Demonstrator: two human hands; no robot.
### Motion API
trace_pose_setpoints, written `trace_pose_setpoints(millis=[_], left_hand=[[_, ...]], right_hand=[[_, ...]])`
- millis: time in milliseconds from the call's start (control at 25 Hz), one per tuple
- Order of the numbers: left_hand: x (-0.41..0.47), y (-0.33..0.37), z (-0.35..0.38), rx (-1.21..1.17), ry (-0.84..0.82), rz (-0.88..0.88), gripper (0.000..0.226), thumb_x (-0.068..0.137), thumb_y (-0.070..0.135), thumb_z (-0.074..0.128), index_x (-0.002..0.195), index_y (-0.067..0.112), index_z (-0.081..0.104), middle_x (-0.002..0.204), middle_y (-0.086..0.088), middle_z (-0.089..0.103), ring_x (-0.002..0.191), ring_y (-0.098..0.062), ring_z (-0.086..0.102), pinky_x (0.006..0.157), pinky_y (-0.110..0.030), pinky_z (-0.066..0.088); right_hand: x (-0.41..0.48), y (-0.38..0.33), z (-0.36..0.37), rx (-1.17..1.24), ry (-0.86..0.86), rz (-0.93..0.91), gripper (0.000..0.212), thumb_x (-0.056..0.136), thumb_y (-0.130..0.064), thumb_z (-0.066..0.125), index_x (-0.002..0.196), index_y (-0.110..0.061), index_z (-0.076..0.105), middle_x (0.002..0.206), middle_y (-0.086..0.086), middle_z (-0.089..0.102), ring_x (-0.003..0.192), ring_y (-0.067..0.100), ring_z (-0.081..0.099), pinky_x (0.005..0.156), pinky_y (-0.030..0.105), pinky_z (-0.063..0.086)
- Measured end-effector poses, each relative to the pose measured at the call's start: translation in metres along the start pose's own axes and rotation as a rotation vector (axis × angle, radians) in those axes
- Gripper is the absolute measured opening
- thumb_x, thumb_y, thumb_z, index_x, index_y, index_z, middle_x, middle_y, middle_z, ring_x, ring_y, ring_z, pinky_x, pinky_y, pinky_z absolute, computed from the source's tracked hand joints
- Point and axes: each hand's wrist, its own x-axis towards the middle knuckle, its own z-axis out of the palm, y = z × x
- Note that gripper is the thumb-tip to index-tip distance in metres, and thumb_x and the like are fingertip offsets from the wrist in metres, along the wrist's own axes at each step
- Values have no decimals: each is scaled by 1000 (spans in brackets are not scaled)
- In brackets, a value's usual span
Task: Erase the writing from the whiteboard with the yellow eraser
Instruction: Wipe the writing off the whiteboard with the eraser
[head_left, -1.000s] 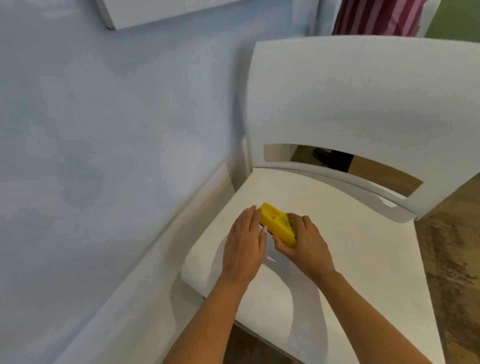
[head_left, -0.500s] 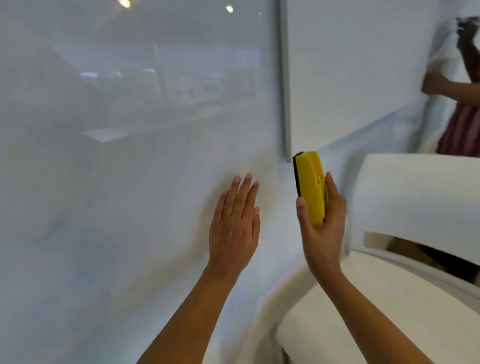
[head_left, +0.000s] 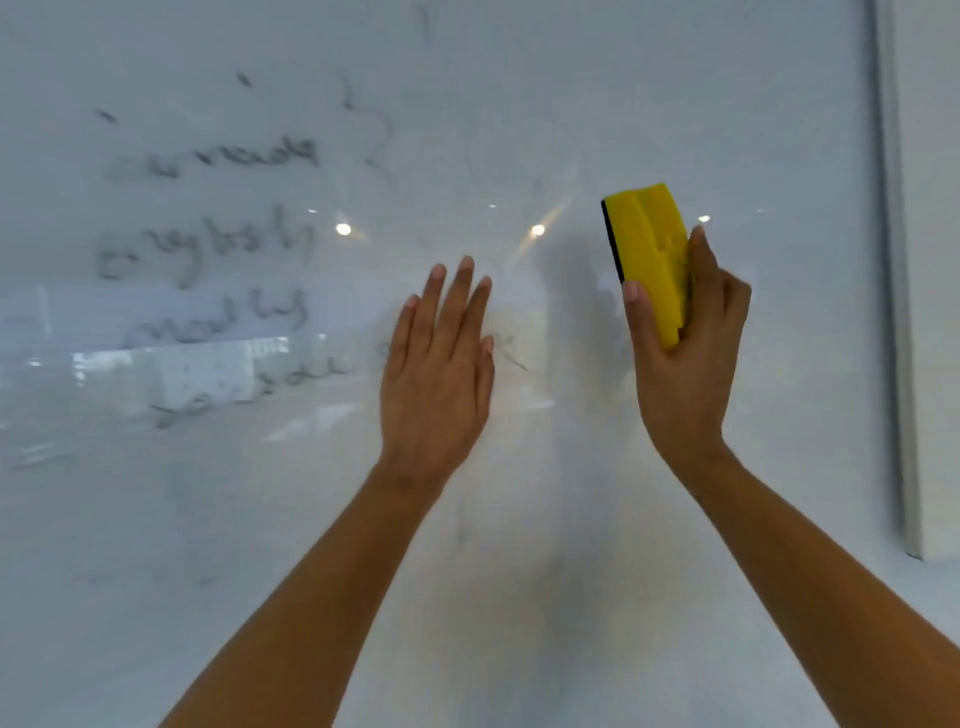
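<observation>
**Yellow eraser raised, writing not yet touched**

Yellow plastic sits in my right hand (head_left: 685, 358): the eraser (head_left: 649, 260) is held upright, thumb on its near edge and the other fingers (head_left: 698, 249) wrapped around the far side, so the grip is clenched on it. Its dark felt strip faces left, toward the whiteboard (head_left: 727, 130), but I cannot tell whether the felt touches the surface yet; it looks just off it.

My left hand (head_left: 436, 374) is flat and released, fingers together, palm toward the board near some faint smudged marks. I cannot tell if it presses the board or only hovers.

The writing (head_left: 208, 249) is several blurred dark lines well off to the left of both hands, upper left of the board. Nothing there looks wiped yet, so I judge the task barely begun.

To do this step well, I would turn the eraser so the whole felt face lies flat on the board, not an edge, then carry it left across to the top line. Long, overlapping strokes with steady pressure should clear more than short dabs. I would keep the left hand off the ink, since a palm could smear it. Glare from the reflected lights may hide leftover traces, so I would check from another angle.
</observation>
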Motion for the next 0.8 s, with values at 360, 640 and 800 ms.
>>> trace_pose_setpoints(millis=[360,640,800], left_hand=[[61,-153,-66,243,90,-86,48,102,24,28,147,6,30,157,-11,24,146,-26,16,119,-37,9],[57,-185,-58,198,94,-138,51,101,27,25,149,7,25,158,-10,21,147,-24,14,119,-35,7],[53,-193,-48,90,148,-169,51,101,26,27,149,7,26,158,-9,23,147,-23,16,118,-36,12]], right_hand=[[129,-57,86,-377,156,-14,61,93,-55,40,145,-24,28,135,10,43,114,29,44,90,37,38],[82,-41,96,-459,44,-332,58,94,-48,45,144,-22,31,134,15,44,109,36,46,84,43,39],[157,-75,120,-434,172,5,61,92,-48,43,145,-24,27,139,12,38,120,33,40,93,41,36]])
